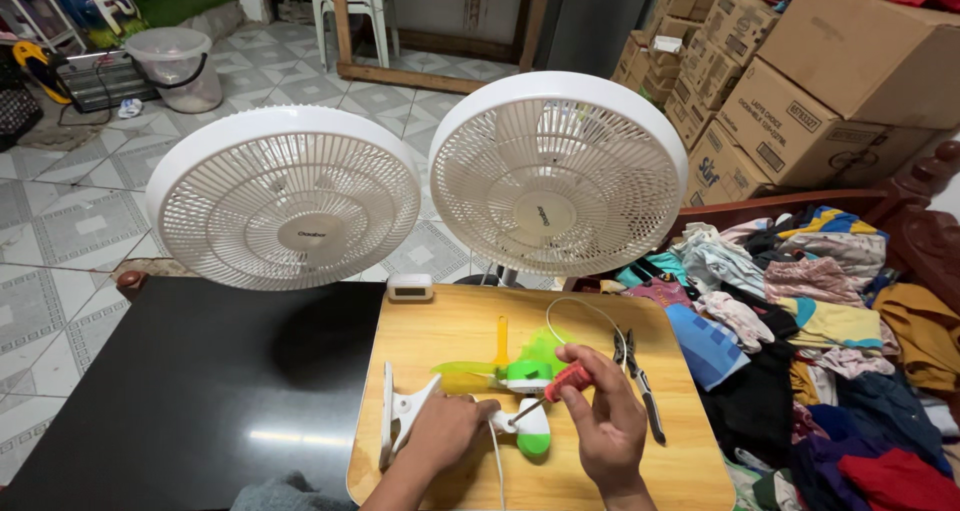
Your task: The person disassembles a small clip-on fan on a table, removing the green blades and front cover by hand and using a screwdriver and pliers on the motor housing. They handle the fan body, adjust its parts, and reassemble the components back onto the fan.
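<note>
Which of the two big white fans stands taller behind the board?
The right white fan, directly behind the wooden board; its head rises higher than the left white fan, which sits behind the black table.

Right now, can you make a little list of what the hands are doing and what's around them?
Left hand: presses down on the small green-and-white clip fan
Right hand: holds a red-handled screwdriver, tip at the small fan
Surface: wooden board on a black table
Beside the right hand: pliers
Behind: two big white fans
Right side: pile of clothes

right fan [558, 176] stand hidden, clothes pile [830, 351] cut off — right edge
</note>
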The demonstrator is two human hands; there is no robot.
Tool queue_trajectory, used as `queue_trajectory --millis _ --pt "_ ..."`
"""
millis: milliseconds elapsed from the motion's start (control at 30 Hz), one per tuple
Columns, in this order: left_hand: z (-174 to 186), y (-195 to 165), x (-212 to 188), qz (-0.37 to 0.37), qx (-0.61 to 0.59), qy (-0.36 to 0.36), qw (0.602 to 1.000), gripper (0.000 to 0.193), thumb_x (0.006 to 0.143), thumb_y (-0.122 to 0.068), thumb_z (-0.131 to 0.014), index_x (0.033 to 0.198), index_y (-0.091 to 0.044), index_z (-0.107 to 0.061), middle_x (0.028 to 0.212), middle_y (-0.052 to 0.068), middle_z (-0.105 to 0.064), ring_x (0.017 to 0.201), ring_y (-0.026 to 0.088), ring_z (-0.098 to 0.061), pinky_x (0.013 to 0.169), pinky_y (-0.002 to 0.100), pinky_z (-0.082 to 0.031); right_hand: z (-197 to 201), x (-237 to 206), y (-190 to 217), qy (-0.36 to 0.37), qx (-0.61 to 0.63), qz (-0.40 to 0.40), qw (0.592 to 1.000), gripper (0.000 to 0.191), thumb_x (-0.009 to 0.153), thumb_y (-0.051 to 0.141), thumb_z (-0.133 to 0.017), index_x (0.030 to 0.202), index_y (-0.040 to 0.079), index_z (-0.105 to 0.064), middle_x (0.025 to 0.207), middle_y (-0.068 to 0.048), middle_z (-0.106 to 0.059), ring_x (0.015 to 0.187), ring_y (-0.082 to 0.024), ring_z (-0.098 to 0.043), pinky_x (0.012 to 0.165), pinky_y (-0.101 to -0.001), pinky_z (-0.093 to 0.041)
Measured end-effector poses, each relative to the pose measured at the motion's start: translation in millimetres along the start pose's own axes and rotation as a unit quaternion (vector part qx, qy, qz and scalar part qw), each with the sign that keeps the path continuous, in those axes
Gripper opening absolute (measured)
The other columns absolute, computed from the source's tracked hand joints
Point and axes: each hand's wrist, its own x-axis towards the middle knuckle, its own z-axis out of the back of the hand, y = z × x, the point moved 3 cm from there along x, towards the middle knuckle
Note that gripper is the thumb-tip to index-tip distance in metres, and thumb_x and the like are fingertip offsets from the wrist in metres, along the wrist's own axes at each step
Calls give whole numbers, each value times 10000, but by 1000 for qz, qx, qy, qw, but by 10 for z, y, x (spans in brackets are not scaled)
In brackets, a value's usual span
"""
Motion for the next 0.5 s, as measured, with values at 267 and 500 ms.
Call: queue_trajectory --millis 267,500 --pt "-34 8 8 2 0 -4 1000 261 961 -326 -636 1203 -253 -701 815 88 -703 774 305 -688 725 467 -499 18 -33 -72 -73 -90 25 993 503 805 -14 -834 1268 35 -643 1271 -136 -566 1024 -186 -647 872 -301 -593" --pt "16 -17 -5 3 -3 2 1000 285 939 -323 -662 1209 -241 -695 842 92 -705 788 309 -692 739 465 -508 26 -83 0 -41 -65 32 997 507 801 -29 -788 1268 13 -594 1312 -139 -587 1115 -193 -620 937 -298 -543"
